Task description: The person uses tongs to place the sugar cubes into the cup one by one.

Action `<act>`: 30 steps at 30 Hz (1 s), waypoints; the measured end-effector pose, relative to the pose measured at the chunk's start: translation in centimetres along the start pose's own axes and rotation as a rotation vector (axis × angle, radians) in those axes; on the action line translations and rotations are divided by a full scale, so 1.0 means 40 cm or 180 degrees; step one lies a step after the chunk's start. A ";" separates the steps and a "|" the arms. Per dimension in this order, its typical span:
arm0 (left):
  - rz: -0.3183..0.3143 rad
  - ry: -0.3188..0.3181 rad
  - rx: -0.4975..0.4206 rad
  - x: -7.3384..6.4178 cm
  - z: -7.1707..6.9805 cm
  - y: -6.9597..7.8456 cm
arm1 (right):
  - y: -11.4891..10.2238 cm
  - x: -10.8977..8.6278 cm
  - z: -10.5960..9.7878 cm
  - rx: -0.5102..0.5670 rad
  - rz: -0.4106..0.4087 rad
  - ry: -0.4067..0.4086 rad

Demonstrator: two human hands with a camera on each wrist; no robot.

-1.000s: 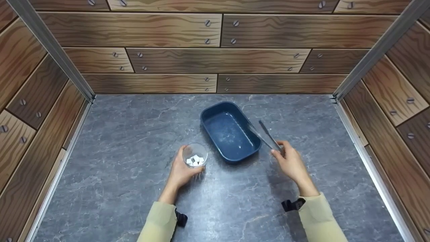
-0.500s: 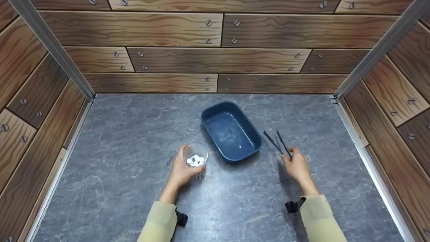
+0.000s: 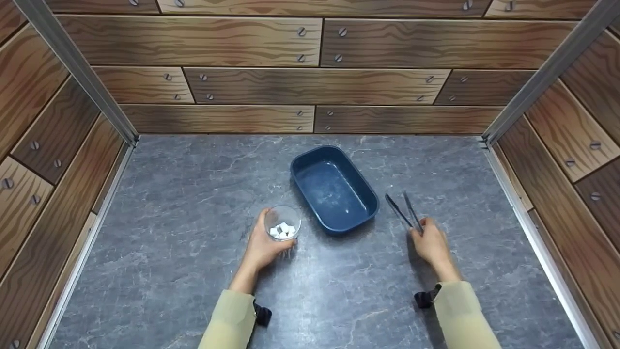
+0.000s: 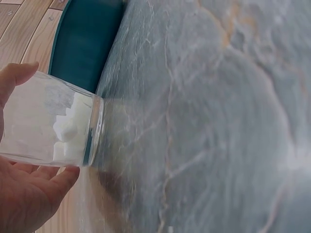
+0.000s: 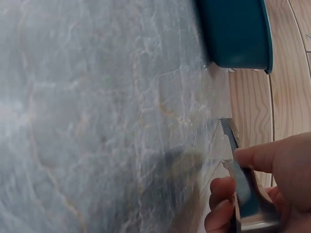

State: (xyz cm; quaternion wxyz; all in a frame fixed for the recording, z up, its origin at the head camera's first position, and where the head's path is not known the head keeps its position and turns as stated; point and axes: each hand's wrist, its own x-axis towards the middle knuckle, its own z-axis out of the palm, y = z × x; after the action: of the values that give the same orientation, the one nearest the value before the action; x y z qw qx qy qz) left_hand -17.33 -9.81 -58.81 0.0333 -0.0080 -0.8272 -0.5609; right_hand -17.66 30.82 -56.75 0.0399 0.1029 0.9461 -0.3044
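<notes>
My left hand (image 3: 262, 244) is wrapped around a clear glass (image 4: 34, 121), which stands upright on the grey surface with several small white cubes (image 3: 282, 230) at its bottom. In my right hand (image 3: 431, 242) I hold metal tongs (image 3: 404, 213) between thumb and fingers. Their two arms are spread apart, pointing away from me, with nothing between the serrated tips (image 5: 226, 127). A dark blue rectangular basin (image 3: 334, 191), bare inside, sits between the hands and a little farther away. The tongs are just to the right of its rim.
The grey marbled tabletop (image 3: 339, 300) is enclosed by wood-plank-patterned walls (image 3: 252, 87) at the back and both sides. Metal posts (image 3: 77, 72) rise at the back corners. Black wrist straps (image 3: 262, 315) sit at the cuffs of the pale yellow sleeves.
My right hand has drawn the tongs back from over the basin's right rim, moving right and toward me, low beside it. The left hand and glass have stayed put.
</notes>
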 end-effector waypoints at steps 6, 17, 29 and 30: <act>-0.0007 -0.0024 -0.0077 0.000 -0.001 0.003 | -0.002 -0.002 -0.002 -0.0129 0.0079 -0.0120; 0.0012 -0.0070 -0.0097 0.001 -0.005 0.005 | 0.002 0.006 0.002 -0.0329 0.0204 -0.0224; 0.0055 -0.0239 -0.0130 -0.003 -0.017 -0.004 | 0.002 0.007 0.001 -0.0545 0.0195 -0.0328; 0.0045 -0.0250 -0.0114 -0.003 -0.018 -0.003 | 0.002 0.006 0.000 -0.0550 0.0181 -0.0332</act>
State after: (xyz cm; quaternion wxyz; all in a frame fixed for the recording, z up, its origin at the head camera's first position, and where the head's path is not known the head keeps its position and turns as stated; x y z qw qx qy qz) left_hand -17.18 -10.51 -58.65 0.0046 -0.0364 -0.8176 -0.5746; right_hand -17.89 30.94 -56.84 0.1064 0.1099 0.9622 -0.2254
